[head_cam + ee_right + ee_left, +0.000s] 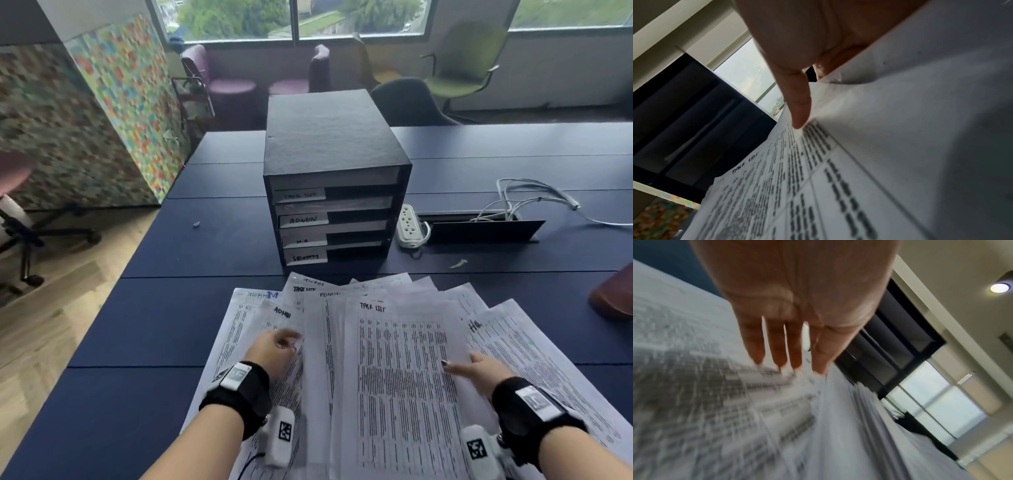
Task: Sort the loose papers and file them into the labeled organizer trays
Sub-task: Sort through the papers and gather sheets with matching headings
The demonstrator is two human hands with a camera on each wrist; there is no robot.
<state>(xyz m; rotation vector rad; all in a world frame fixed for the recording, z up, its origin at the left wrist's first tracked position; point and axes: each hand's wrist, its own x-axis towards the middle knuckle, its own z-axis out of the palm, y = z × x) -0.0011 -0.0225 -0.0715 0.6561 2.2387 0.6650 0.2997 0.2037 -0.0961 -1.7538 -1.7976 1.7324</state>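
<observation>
Several printed papers (404,359) lie fanned on the dark blue table (171,325), hand-marked SECURITY, ADMIN, TASK LIST and others. Behind them stands a black organizer (329,137) with trays labelled TASK LIST (299,195), ADMIN (303,220), a third label I cannot read, and SECURITY (305,257). My left hand (284,339) rests on the left sheets; the left wrist view shows its fingers (777,345) straight, tips on the paper. My right hand (459,368) pinches the right edge of the top TASK LIST sheet (760,186), thumb (800,110) on top, fingers hidden beneath.
A white power strip (409,226), an open cable hatch (479,231) and loose white cables (534,195) lie right of the organizer. A brown object (613,294) sits at the right edge. Chairs (462,68) stand beyond the table. A paper scrap (458,263) lies nearby.
</observation>
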